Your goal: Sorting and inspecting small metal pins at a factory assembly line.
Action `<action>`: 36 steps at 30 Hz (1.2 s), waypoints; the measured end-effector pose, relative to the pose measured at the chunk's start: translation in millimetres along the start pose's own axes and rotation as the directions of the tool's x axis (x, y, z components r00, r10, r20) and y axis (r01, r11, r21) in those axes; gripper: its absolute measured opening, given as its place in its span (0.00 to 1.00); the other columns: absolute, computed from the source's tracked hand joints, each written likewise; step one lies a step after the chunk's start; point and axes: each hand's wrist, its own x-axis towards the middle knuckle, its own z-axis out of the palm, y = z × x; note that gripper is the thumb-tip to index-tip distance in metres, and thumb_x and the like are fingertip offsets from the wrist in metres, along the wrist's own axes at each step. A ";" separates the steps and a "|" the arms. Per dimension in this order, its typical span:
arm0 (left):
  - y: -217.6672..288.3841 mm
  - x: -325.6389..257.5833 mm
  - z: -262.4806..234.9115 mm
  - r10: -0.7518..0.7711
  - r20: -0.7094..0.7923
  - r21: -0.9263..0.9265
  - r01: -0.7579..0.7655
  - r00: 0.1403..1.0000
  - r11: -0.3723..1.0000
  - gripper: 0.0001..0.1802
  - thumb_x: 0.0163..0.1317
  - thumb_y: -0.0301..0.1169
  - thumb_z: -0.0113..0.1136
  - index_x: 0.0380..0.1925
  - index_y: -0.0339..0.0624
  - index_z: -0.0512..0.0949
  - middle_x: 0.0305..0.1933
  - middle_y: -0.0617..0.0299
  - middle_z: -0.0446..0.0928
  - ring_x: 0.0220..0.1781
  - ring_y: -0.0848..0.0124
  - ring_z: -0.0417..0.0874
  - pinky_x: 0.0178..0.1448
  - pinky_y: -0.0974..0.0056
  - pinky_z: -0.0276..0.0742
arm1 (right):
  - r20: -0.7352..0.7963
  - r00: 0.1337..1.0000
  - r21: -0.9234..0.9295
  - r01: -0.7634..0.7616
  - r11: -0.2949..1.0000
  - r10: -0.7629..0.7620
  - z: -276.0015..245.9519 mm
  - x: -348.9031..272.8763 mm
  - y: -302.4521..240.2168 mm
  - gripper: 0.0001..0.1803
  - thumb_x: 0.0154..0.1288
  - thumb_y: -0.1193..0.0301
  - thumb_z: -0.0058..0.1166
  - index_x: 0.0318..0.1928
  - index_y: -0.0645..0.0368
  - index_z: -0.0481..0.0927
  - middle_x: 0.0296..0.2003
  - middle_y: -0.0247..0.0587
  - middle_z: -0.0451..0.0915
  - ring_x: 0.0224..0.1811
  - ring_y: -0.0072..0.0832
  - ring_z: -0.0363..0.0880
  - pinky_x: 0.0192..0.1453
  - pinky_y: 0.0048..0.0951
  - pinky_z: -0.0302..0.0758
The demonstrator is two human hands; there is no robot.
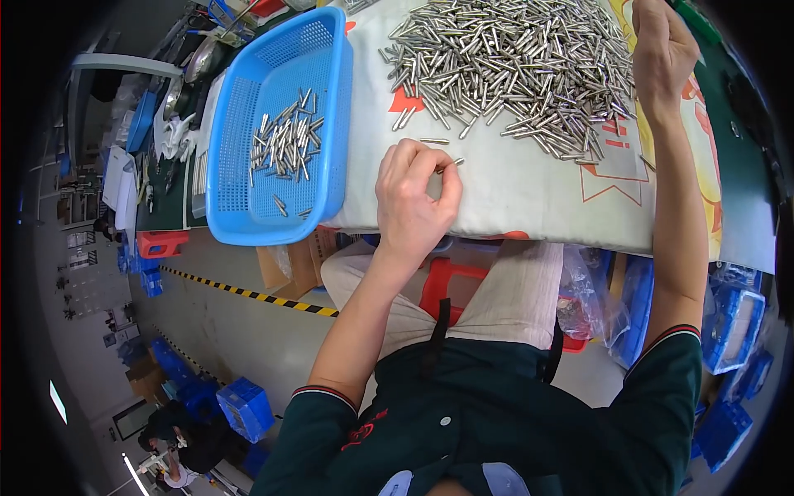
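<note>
Dark green fabric nearest: wearer's shirt (pixel 496 388), then pale trousers (pixel 521 285) under the table edge. Left hand (pixel 413 194) above the near part of the cloth-covered table (pixel 529 202); thumb and index finger brought together at the tips, apparently pinching a slim metal pin (pixel 459 161), mostly hidden. One loose pin (pixel 434 141) lies just beyond the knuckles. To the left, a blue perforated basket (pixel 335 165) holds a small heap of pins (pixel 285 140). Farther out, a broad pile of silver pins (pixel 513 66) covers the cloth. Right hand (pixel 664 54) at the pile's right side, fingers curled; hold cannot be told, upper edge crops it. Well apart, on the floor at left: black-and-yellow tape (pixel 248 293), blue crate (pixel 246 409).
</note>
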 end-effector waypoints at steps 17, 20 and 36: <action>4.9 2.3 -0.1 0.107 0.062 0.031 -0.109 0.992 0.994 0.06 0.46 0.22 0.64 0.26 0.38 0.77 0.25 0.61 0.70 0.30 0.65 0.72 0.35 0.64 0.68 | 0.212 0.844 -0.971 0.127 0.201 0.492 -91.9 33.2 148.8 0.22 0.60 0.55 0.39 0.48 0.54 0.74 0.45 0.50 0.76 0.48 0.49 0.73 0.54 0.46 0.68; 6.3 2.1 -4.0 0.167 -0.025 0.057 -0.165 0.986 0.985 0.07 0.46 0.20 0.64 0.25 0.36 0.74 0.25 0.60 0.71 0.28 0.66 0.72 0.31 0.64 0.68 | 0.242 0.886 -0.966 0.183 0.180 0.395 -86.4 26.9 134.8 0.21 0.60 0.55 0.42 0.47 0.54 0.75 0.43 0.48 0.76 0.48 0.46 0.73 0.51 0.43 0.69; -4.3 39.2 -17.5 0.058 -0.147 0.341 -0.004 0.987 0.940 0.03 0.53 0.20 0.56 0.29 0.35 0.77 0.30 0.53 0.76 0.32 0.55 0.76 0.37 0.56 0.70 | 0.828 0.502 -0.130 0.606 0.785 -0.250 79.8 -115.5 -34.0 0.03 0.44 0.74 0.53 0.20 0.60 0.77 0.27 0.40 0.73 0.36 0.33 0.72 0.39 0.32 0.67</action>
